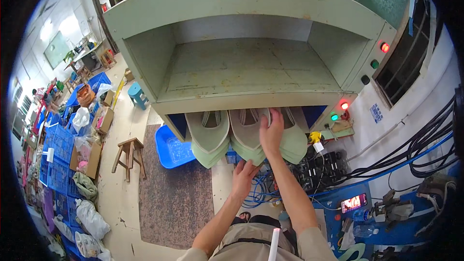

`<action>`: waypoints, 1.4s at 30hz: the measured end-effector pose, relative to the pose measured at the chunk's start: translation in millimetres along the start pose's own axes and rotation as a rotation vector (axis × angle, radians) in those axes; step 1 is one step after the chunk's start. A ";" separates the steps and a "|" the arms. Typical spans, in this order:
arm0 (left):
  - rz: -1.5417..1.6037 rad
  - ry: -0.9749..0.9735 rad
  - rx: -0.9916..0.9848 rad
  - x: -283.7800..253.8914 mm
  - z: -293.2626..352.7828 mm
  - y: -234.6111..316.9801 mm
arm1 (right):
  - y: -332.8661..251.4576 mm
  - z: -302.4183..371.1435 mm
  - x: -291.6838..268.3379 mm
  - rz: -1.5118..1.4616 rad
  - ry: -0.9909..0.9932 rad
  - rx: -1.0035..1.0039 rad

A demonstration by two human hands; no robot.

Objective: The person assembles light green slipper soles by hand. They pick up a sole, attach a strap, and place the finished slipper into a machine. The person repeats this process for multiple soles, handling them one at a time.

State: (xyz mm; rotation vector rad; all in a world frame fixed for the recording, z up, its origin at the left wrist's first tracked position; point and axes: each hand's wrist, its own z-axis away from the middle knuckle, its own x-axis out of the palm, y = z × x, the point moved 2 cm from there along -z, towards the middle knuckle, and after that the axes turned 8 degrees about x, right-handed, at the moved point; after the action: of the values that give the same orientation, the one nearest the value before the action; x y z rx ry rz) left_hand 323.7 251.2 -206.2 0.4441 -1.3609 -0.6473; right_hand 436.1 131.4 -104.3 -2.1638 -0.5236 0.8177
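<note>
Three stacks of U-shaped pieces that look like shoe uppers stick out of the slot under a pale green cabinet point(241, 104). They are the left stack point(209, 133), the middle stack point(244, 133) and the right stack point(294, 142), beige-grey above and light green below. My right hand point(272, 133) reaches over the right edge of the middle stack, fingers bent on its top upper. From below, my left hand point(244, 176) grips the front tip of the same stack with its fingertips. Both thumbs are partly hidden.
Lit red and green lamps point(340, 111) sit at the cabinet's right. Below them are black cables point(406, 150) and a phone point(354, 203) on a blue bench. A blue tub point(173, 147), a wooden stool point(129, 157) and blue crates point(60, 145) stand left. A white rod point(274, 246) shows at the lower edge.
</note>
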 end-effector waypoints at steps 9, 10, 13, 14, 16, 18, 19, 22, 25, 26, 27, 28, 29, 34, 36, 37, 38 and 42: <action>-0.017 0.320 0.217 -69.6 19.3 63.5 | -75.4 26.8 56.7 0.465 -0.248 -0.211; -0.010 0.315 0.229 -71.6 20.7 68.5 | -75.7 26.7 59.7 0.444 -0.206 -0.235; 0.022 0.299 0.264 -72.7 15.8 82.1 | -78.2 26.2 63.8 0.401 -0.163 -0.289; 0.057 0.260 0.276 -73.9 12.1 84.7 | -81.6 26.6 63.1 0.391 -0.162 -0.303; 0.122 0.178 0.297 -75.6 3.1 89.6 | -88.1 35.6 63.4 0.405 -0.298 -0.198; 0.161 0.170 0.312 -72.9 -12.0 94.0 | -88.1 50.2 60.0 0.440 -0.430 -0.101; 0.175 0.170 0.319 -73.7 -15.1 96.7 | -84.7 63.8 57.1 0.464 -0.500 -0.055; 0.101 0.196 0.290 -67.6 -17.0 102.0 | -71.7 87.1 47.5 0.327 -0.462 0.111; 0.095 0.208 0.297 -67.3 -15.3 100.7 | -69.1 90.3 48.5 0.190 -0.386 0.246; 0.082 0.218 0.303 -70.1 -14.2 100.2 | -70.6 91.5 48.5 0.161 -0.375 0.287; 0.070 0.229 0.308 -74.0 -13.9 99.0 | -70.4 94.7 49.2 0.159 -0.407 0.290; 0.066 0.230 0.312 -71.8 -15.8 98.5 | -67.9 92.9 48.1 0.165 -0.430 0.286; 0.040 0.241 0.306 -71.3 -15.1 98.7 | -66.3 92.1 48.2 0.170 -0.453 0.282; -0.089 0.273 0.269 -65.9 -13.0 101.4 | -63.3 87.5 74.3 0.134 -0.287 0.201; -0.079 0.282 0.263 -62.5 -13.7 102.3 | -65.7 82.4 83.5 0.074 -0.264 0.205; -0.074 0.288 0.258 -62.1 -12.6 102.9 | -69.4 81.3 86.3 0.053 -0.261 0.194; -0.095 0.285 0.226 -62.3 -11.7 103.4 | -72.3 80.2 87.3 0.032 -0.256 0.183; -0.176 0.257 0.159 -72.5 -8.2 104.3 | -80.3 82.9 83.5 -0.150 -0.296 0.147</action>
State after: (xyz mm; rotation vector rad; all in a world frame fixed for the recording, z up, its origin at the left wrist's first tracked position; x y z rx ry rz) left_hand 343.5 376.5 -195.2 0.7554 -1.1405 -0.6043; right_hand 429.5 273.0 -117.6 -1.8556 -0.7411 1.0643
